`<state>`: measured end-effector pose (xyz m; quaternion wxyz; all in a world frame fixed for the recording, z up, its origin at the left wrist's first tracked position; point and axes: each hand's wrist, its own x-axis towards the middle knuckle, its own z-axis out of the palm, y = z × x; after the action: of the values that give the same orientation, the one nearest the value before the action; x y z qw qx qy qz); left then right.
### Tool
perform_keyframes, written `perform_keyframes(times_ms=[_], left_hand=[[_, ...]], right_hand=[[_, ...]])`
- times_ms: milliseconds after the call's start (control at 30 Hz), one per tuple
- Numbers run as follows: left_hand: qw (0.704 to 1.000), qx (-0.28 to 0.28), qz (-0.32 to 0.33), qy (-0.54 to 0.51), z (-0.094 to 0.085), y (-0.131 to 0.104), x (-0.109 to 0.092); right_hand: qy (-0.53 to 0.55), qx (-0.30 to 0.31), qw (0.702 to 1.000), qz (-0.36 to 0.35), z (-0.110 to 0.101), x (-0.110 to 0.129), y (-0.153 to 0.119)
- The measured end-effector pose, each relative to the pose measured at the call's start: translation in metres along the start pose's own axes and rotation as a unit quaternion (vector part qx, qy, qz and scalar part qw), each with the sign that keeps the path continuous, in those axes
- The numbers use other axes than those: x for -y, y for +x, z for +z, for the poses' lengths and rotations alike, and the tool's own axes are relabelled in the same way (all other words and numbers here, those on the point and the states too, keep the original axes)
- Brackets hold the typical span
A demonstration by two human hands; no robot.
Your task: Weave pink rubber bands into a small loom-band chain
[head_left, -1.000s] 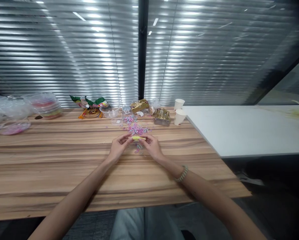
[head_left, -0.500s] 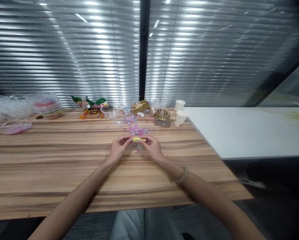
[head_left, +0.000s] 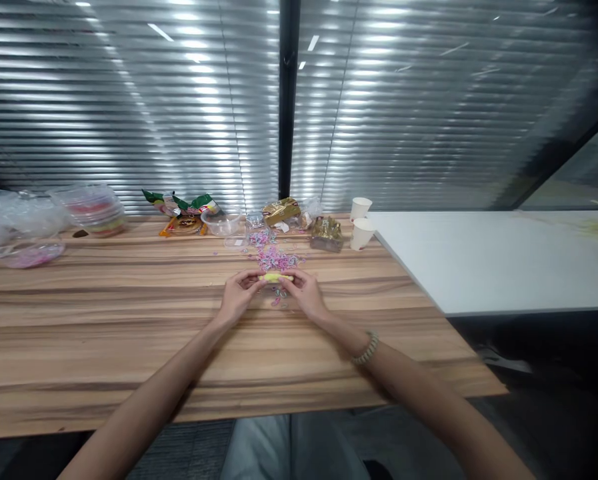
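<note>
A small, elongated yellow piece (head_left: 275,277) is stretched between my two hands, just above the wooden table; its exact kind is too small to make out. My left hand (head_left: 239,293) pinches its left end between thumb and fingers. At the other end, my right hand (head_left: 303,292) has the same pinch, with a beaded bracelet (head_left: 365,348) on that wrist. Right behind the yellow piece lies a heap of small pink, purple and pale links (head_left: 275,258). Several more small links (head_left: 277,297) lie on the wood between my hands, partly hidden by them.
Along the back stand a clear plastic bowl (head_left: 222,223), green snack bags (head_left: 181,205), gold wrappers (head_left: 281,211), a gold-topped box (head_left: 327,235) and two paper cups (head_left: 362,233). Stacked tubs (head_left: 91,210) are at far left. A white table (head_left: 499,267) adjoins on the right.
Slightly more of the yellow piece shows between my fingertips, and it seems to have turned a little. Both hands stay in nearly the same place.
</note>
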<state>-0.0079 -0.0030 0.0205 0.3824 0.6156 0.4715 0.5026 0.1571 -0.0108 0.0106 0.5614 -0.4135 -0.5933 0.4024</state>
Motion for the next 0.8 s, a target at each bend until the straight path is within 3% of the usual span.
perform_keyframes(times_ms=[800], left_hand=[[1.0,0.012,0.021,0.0,0.002,-0.001,0.007]], right_hand=[[0.058,0.001,0.997,0.059,0.001,0.011,-0.001]])
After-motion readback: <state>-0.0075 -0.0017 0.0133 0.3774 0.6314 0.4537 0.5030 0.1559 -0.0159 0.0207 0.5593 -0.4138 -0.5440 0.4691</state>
